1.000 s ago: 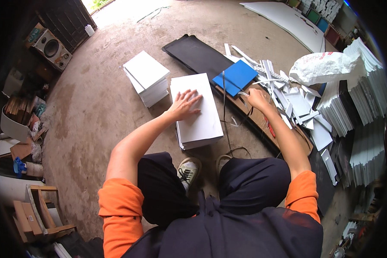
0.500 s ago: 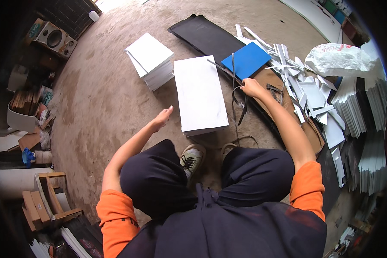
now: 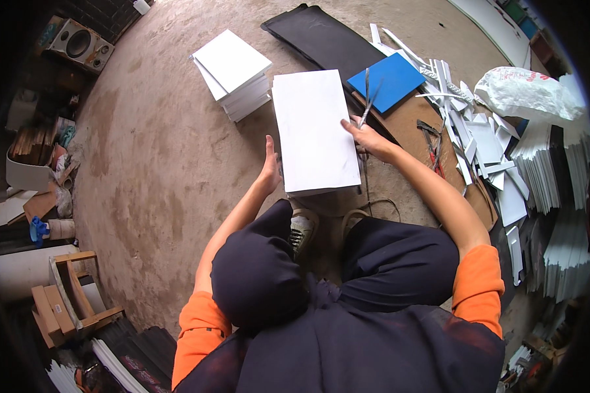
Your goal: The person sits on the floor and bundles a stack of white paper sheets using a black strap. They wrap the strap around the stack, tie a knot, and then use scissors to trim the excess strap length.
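Note:
In front of my feet stands a stack of white sheets, its top sheet smooth and blank. My left hand lies against the stack's left side, thumb up and fingers straight, holding nothing. On the opposite side, my right hand is closed around dark thin strips, whose ends stick up above the fingers and trail down to the floor. The right thumb rests at the stack's right edge. A second, slightly uneven stack of white sheets stands just beyond to the left.
A blue sheet lies on a brown board beside a long black sheet. White offcuts, a white plastic bag and sheet stacks crowd the right. A speaker and wooden frame stand left.
My left hand has come in to the near stack's left side. My right hand, still gripping the dark strips, has drawn in against its right edge. The view has shifted slightly.

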`<move>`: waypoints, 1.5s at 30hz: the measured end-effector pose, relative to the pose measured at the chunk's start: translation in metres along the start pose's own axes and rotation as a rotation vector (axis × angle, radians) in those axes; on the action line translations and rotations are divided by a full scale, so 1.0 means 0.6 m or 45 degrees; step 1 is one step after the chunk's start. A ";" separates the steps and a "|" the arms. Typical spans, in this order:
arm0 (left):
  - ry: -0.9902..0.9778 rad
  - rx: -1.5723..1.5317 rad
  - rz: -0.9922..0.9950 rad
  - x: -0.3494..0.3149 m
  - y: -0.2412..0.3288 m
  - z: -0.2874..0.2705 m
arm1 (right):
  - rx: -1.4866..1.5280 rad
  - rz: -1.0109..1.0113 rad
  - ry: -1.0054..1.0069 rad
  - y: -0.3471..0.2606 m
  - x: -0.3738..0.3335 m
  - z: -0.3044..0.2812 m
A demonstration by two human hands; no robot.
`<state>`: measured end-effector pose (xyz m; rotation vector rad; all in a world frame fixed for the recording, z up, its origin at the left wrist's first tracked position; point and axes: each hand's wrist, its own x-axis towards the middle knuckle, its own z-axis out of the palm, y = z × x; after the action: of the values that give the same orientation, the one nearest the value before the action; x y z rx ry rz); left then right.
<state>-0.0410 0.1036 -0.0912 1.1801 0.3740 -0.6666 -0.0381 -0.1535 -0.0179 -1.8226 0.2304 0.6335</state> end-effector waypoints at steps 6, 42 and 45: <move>-0.222 0.086 0.312 0.003 0.014 0.018 | -0.076 -0.200 -0.038 -0.038 -0.013 0.040; 0.545 1.324 0.176 0.131 -0.128 -0.074 | 0.042 -0.143 0.056 -0.001 0.019 0.047; 0.736 0.797 -0.022 0.171 -0.123 -0.072 | 0.009 -0.189 0.073 -0.016 0.039 0.046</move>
<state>-0.0095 0.0984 -0.2207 1.9776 0.6883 -0.4527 -0.0229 -0.1209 -0.0282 -1.8339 0.1340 0.4764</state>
